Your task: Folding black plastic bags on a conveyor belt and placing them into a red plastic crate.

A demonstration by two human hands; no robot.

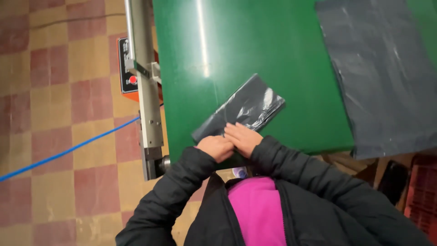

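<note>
A folded dark grey plastic bag [243, 108] lies slantwise on the green conveyor belt [236, 50], close to its near edge. My left hand [215, 146] is curled on the bag's near end, fingers closed against the plastic. My right hand [242, 136] lies flat on the same end beside it, fingers together and pressing down. Both arms are in black jacket sleeves.
A large flat grey plastic sheet [382, 73] covers the belt's right side and hangs over the near edge. A metal frame rail [144, 82] with a control box and red button [132, 79] runs along the belt's left side. A blue cable [68, 150] crosses the tiled floor. A red crate [421, 191] stands at the lower right.
</note>
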